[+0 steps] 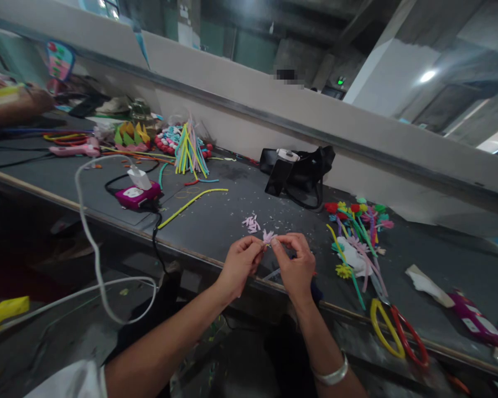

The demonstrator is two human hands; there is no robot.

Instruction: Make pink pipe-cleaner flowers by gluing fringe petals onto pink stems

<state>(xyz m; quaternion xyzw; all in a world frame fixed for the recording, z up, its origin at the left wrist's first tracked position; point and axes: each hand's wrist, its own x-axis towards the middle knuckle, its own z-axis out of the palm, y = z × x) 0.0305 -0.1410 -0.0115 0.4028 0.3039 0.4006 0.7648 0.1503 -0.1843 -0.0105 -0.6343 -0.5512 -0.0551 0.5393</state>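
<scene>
Between my two hands, just above the table's front edge, is a small pale-lilac pipe-cleaner flower (268, 236). My left hand (241, 262) pinches it from the left with thumb and forefinger. From the other side my right hand (294, 265) grips it the same way, a silver bangle on that wrist. Right behind the flower lies a small heap of cut lilac pipe-cleaner pieces (252, 223). Tiny scraps are scattered around it. The fingertips cover the flower's lower part.
Finished pipe-cleaner flowers (357, 221) lie at right, near scissors (392, 326) overhanging the edge. A black bag (311, 166) and phone (277, 176) stand behind. Left are a purple power strip (139, 194), white cable (83, 204), yellow pipe cleaner (191, 202), glue gun (77, 148) and another person's hand (37, 100).
</scene>
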